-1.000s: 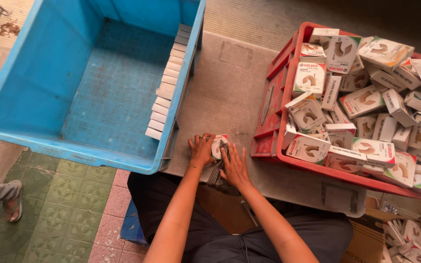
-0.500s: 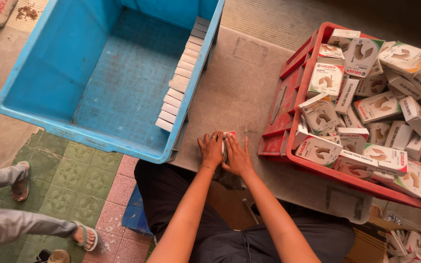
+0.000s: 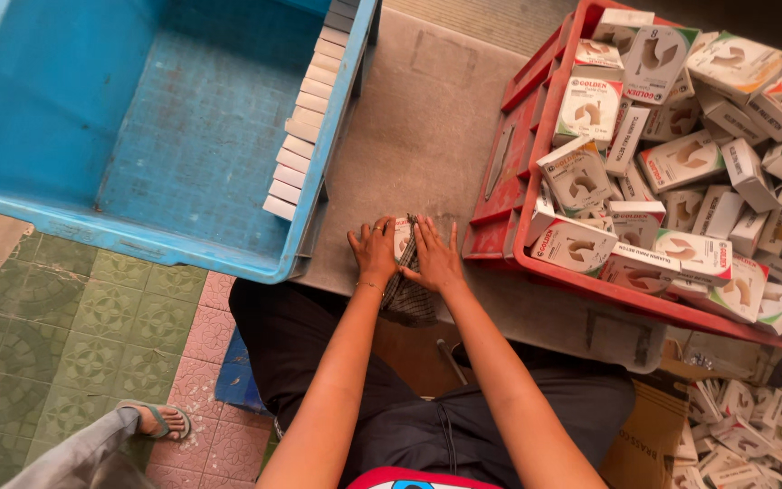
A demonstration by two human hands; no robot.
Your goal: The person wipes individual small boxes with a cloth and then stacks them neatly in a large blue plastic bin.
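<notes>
My left hand point(image 3: 374, 253) and my right hand point(image 3: 433, 256) lie side by side, palms down, at the near edge of a grey tabletop point(image 3: 418, 118). Between and under them is a small white box point(image 3: 402, 237), mostly covered by my fingers, with a checked cloth point(image 3: 407, 297) hanging off the table edge beneath it. Both hands press on the box. A blue crate point(image 3: 92, 217) stands to the left. A red crate point(image 3: 536, 263) sits to the right.
A row of white boxes point(image 3: 305, 131) stands on edge along the blue crate's right wall. The red crate holds several loose white boxes point(image 3: 681, 163). Flattened cartons point(image 3: 744, 430) lie at lower right. Another person's sandalled foot point(image 3: 154, 419) rests on the tiled floor at lower left.
My hands closed together over the small box, which showed more plainly a second ago. The view shifted, and the other person's foot moved along the lower left.
</notes>
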